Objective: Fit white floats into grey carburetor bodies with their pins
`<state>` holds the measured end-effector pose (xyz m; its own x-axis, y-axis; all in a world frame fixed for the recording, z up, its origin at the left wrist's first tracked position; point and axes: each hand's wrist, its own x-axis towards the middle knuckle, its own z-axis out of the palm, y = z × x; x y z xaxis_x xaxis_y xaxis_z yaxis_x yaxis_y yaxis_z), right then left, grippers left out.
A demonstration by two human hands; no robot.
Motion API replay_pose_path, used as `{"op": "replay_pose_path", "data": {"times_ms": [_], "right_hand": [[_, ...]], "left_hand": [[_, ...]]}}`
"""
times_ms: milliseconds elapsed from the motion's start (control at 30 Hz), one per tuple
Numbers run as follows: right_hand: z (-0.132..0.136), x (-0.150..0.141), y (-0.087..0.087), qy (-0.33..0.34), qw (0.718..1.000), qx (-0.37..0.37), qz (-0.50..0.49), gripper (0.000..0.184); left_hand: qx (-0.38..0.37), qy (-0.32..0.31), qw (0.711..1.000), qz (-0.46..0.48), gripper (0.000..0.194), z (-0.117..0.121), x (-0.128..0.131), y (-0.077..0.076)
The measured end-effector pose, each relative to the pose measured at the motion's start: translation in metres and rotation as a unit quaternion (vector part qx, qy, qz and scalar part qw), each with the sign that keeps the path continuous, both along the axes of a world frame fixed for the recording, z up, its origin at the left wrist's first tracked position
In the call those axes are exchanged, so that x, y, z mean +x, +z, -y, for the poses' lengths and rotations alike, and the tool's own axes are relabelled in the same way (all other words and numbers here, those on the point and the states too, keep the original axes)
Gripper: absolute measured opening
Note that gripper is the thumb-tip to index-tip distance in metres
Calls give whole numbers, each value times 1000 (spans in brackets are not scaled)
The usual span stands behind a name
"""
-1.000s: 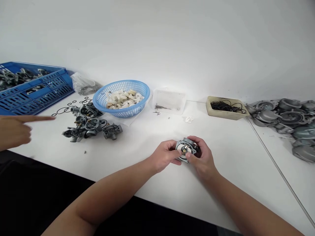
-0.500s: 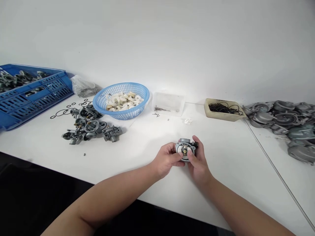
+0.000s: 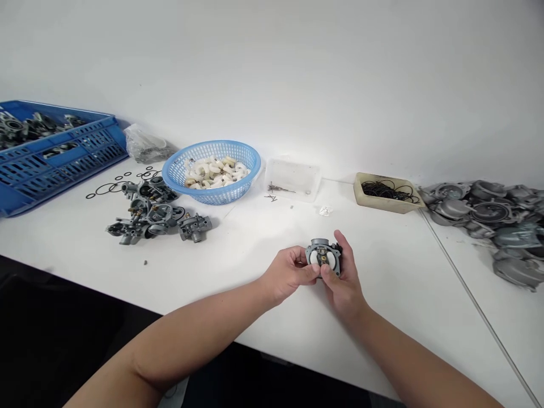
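Observation:
Between my two hands is a grey metal carburetor (image 3: 322,242), its open float side facing up toward me. Two white float lobes (image 3: 331,259) and a small brass part show inside its round rim. My left hand (image 3: 290,275) grips the left side, with the thumb at the lower edge near the left lobe. My right hand (image 3: 345,283) holds the right side, thumb on the lower rim and index finger stretched up along the far side. The fingers under the body are hidden.
Left: more carburetors (image 3: 159,214), black O-rings (image 3: 106,188), a blue crate (image 3: 59,167) and a clear bag (image 3: 147,146). Behind: a blue basket (image 3: 216,195) of white floats, a clear tray (image 3: 300,175) with thin pins, a cream box (image 3: 378,203) of black rings. Right: grey metal bowls (image 3: 488,209).
Both thumbs have slid down from the float lobes to the lower rim, so more of the white floats shows. The carburetor stays in both hands, and the view has shifted slightly.

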<state>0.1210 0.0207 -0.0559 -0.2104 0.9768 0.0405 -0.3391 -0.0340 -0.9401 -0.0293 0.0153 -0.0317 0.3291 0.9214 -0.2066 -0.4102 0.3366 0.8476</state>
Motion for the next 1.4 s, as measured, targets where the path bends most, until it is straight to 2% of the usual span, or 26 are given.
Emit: {"op": "replay_pose_path", "data": {"times_ms": [167, 333, 433, 567, 733, 867, 1000, 1100, 1267, 1400], "right_hand": [[-1, 1, 1, 10, 1000, -29, -4, 59], [-3, 0, 2, 5, 999, -43, -33, 57], [-2, -1, 4, 1, 997, -60, -41, 57], [0, -3, 3, -4, 998, -59, -25, 59], [-2, -3, -3, 0, 999, -43, -10, 58], [-2, -4, -5, 0, 999, -45, -20, 56], [1, -5, -8, 3, 1000, -31, 3, 61], [2, -7, -9, 0, 999, -10, 31, 62], [2, -3, -8, -1, 999, 5, 54, 60], [-1, 4, -14, -22, 995, -12, 93, 67]], "left_hand": [[33, 2, 995, -90, 44, 0, 0, 1], [89, 70, 961, -254, 38, 1, -3, 2], [62, 105, 955, -269, 38, -3, -6, 7], [18, 129, 965, -227, 41, -10, -10, 11], [58, 198, 947, -247, 40, -20, -20, 17], [89, 243, 920, -295, 35, -37, -36, 32], [151, 254, 873, -388, 30, -64, -60, 53], [181, 218, 822, -494, 21, -91, -74, 59], [208, 121, 710, -662, 11, -131, -74, 52], [212, 33, 623, -752, 24, -162, -68, 42]]}}
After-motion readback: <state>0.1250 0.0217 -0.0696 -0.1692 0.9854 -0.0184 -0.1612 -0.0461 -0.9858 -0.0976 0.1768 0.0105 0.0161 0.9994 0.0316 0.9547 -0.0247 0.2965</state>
